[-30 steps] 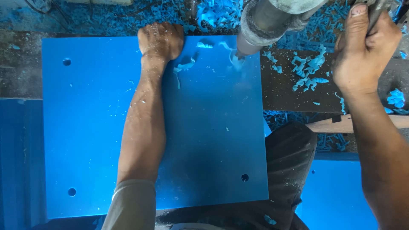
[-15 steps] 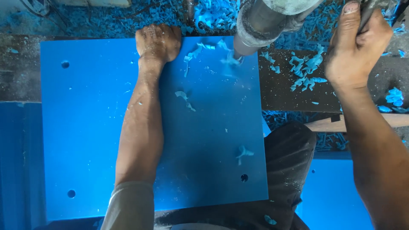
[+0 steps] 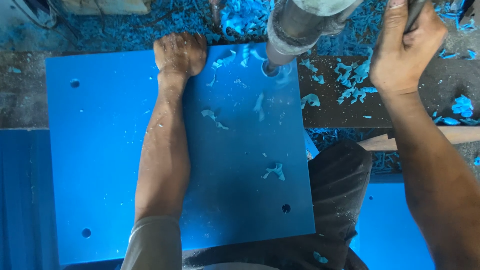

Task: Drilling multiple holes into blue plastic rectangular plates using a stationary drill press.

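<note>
A person's left hand (image 3: 180, 52) is pressing knuckles-down on the far edge of a blue sheet (image 3: 120, 160), fingers curled together over that edge and holding it flat on the bench (image 3: 340, 107). The right hand (image 3: 402, 50) is clamped around a dark lever (image 3: 416, 12) at upper right. Between the hands, a grey drill (image 3: 300, 27) is meeting the sheet near its far right corner, just beside the left hand. Blue shavings (image 3: 350, 85) are lying scattered across the sheet and piling on the bench behind it. Small holes are showing near the sheet's other three corners.
</note>
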